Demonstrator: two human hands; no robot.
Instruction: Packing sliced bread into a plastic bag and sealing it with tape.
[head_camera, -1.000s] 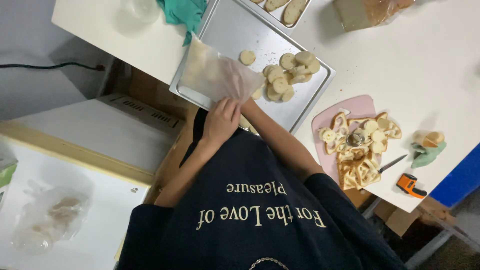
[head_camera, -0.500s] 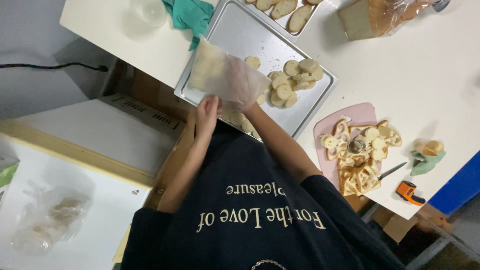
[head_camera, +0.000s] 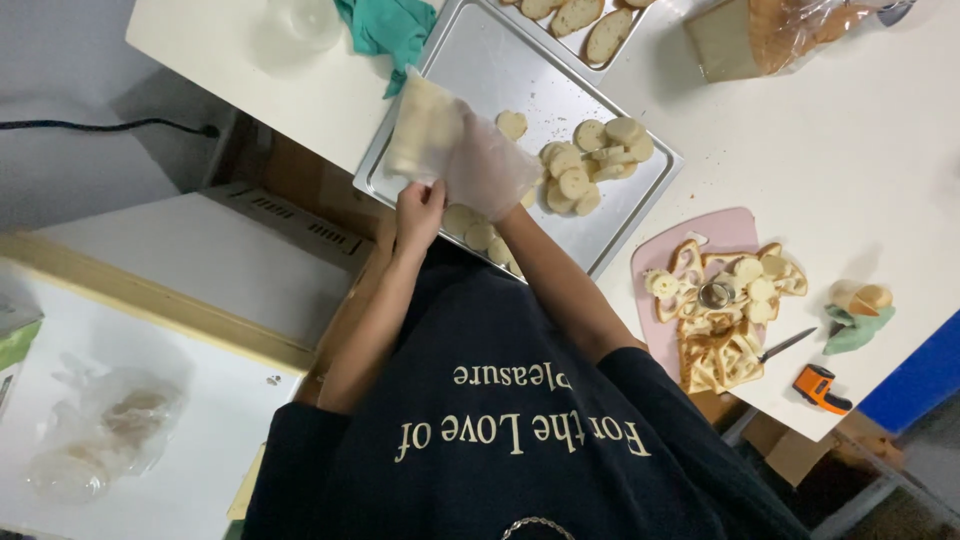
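Observation:
My right hand (head_camera: 492, 172) is inside a clear plastic glove or bag (head_camera: 432, 125), held over a metal baking tray (head_camera: 480, 65). The hazy plastic hides its fingers. My left hand (head_camera: 420, 208) pinches the plastic's open edge at the right wrist. Small round bread pieces (head_camera: 590, 165) lie in a heap on the tray just right of my hands, and a few more rounds (head_camera: 470, 228) lie under my wrists.
On the white table are a pink board (head_camera: 655, 250) with cut-out bread slices and a round cutter (head_camera: 715, 293), a knife (head_camera: 785, 345), an orange tool (head_camera: 820, 385), a teal cloth (head_camera: 385, 25), a second tray of slices (head_camera: 580, 15) and a bagged loaf (head_camera: 760, 30). A plastic bag (head_camera: 110, 430) lies lower left.
My left hand has moved up from my right forearm to the plastic's edge. The plastic now sits further over my right hand, and both hands have shifted slightly along the tray.

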